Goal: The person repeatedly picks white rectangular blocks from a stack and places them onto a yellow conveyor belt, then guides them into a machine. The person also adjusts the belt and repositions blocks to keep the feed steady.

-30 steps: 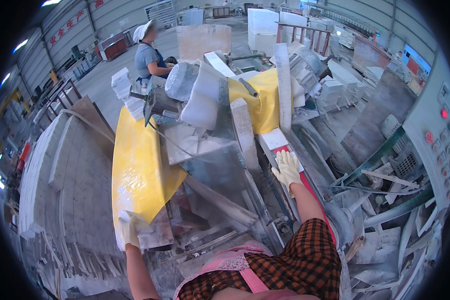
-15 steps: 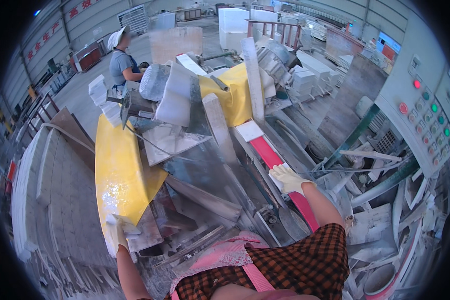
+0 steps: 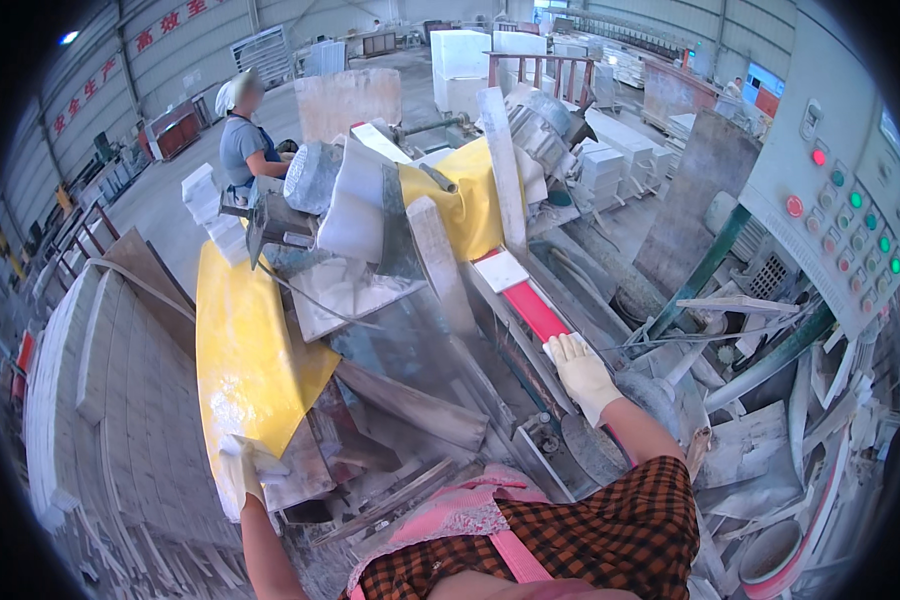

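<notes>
The left side is filled by a tall, curved-looking stack of grey-white stone slabs; beside it, a sloping surface is covered by a glossy yellow plastic sheet; at the right, a pale grey-green metal control panel is studded with round coloured buttons; between the dusty metal rails at the centre, a long, narrow red belt is seen running lengthwise away from the body; the right forearm is brought in from the lower right, below an orange-and-black checked sleeve, and angled up and to the left; the right hand, covered by a cream glove, is laid palm down over the belt, its fingers straight, close together and pointed away from the body; what lies under the palm is mostly hidden; the left forearm is raised almost straight from the lower edge; the left hand, gloved alike, is set at the sheet's near end, fingers bent over a small white stone block; whether the block is gripped or only pressed cannot be told; farther along the belt, near its far visible end, a flat white rectangular stone piece is carried, well apart from both hands
</notes>
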Demonstrator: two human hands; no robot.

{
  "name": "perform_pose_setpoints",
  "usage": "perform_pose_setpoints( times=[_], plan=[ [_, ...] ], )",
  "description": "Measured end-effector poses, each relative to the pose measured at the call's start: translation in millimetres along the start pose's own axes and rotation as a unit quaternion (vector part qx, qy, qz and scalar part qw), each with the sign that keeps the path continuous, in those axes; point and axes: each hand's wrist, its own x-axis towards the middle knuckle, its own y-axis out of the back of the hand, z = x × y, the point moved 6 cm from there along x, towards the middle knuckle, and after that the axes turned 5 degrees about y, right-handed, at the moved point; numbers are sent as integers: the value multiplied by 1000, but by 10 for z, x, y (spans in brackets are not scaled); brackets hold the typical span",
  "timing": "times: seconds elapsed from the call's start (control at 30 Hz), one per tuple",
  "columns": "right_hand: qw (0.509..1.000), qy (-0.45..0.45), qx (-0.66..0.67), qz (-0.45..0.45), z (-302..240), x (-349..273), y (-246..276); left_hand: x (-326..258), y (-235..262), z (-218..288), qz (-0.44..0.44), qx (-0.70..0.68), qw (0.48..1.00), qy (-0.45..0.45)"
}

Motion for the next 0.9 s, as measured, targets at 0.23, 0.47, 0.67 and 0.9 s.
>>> perform_pose_setpoints(
  times=[0.23,0.47,0.67,0.9],
  plan=[
    [799,-66,588,110,-897,729,788,-109,-11,36,11,5,1000,10],
    [450,64,883,-117,-3933,1294,965,-316,10,182,22,35,998,54],
    [611,171,765,-113,-5460,1371,1020,-743,143,623,-6,12,998,62],
    [407,220,842,-277,-5268,1124,1078,-841,86,806,-17,-49,995,82]
  ],
)
